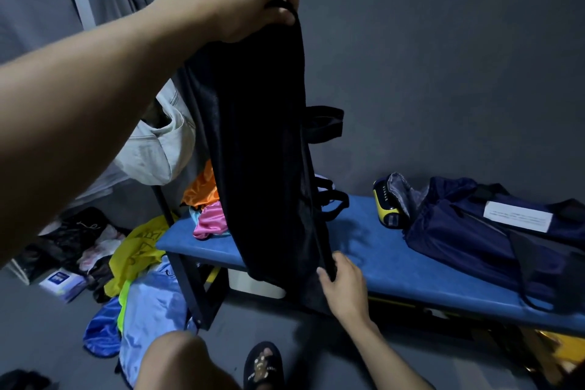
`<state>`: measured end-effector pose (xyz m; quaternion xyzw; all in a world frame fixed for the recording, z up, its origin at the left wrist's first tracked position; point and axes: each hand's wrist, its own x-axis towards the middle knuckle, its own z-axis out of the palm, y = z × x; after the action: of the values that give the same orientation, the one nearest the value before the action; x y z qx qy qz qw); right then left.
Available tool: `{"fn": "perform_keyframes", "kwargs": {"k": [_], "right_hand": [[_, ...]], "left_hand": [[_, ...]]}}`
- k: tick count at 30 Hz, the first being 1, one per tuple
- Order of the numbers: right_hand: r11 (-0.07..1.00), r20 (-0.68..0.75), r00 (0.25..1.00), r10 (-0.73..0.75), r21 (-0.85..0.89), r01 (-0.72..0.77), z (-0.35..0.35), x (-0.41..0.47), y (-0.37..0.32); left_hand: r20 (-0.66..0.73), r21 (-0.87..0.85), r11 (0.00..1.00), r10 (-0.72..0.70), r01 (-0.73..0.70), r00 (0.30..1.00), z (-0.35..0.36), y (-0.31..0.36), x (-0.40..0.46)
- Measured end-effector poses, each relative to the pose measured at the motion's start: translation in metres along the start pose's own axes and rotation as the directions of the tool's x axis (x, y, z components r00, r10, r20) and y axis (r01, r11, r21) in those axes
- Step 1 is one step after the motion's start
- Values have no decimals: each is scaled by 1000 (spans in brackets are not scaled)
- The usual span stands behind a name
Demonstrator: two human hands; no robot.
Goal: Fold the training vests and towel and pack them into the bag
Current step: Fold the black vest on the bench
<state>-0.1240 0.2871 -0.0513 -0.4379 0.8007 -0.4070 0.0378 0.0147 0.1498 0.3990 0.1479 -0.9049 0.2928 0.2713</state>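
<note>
Black vest (262,142) hangs stretched, left hand (250,0) gripping its top, right hand (343,279) pinching its bottom.

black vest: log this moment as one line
left hand grips black vest top, raised | right hand pinches hem | over blue bench | navy bag on bench

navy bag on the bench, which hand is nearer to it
Right. The right hand pinches the black vest's lower edge over the bench, left of the navy bag. The left hand holds the vest's top, raised high and farther away.
</note>
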Motion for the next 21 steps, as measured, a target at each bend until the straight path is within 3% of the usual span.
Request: {"fn": "perform_keyframes", "kwargs": {"k": [2,7,9,11,14,18,21], "right_hand": [[996,36,999,-10,86,7,2,2,12],[925,371,928,-41,365,-105,9,11,28],[938,435,899,-45,327,-111,-1,11,10],[985,375,924,-69,173,3,-1,14,1],[979,359,919,-164,176,106,-10,27,-17],[910,506,856,-107,396,-121,-24,42,-40],[901,578,813,-69,386,-199,-31,44,-52]], "left_hand": [[6,10,1000,3,-3,1000,-2,-1,-1],[11,-57,998,14,-13,1000,-9,-3,1],[24,-120,992,47,-44,999,-14,-2,1],[55,-170,983,84,-73,995,-21,-1,0],[96,-231,968,121,-96,988,-29,-2,1],[94,-256,959,146,-118,985,-35,-5,2],[92,-276,955,141,-111,986,-40,-6,1]]}}
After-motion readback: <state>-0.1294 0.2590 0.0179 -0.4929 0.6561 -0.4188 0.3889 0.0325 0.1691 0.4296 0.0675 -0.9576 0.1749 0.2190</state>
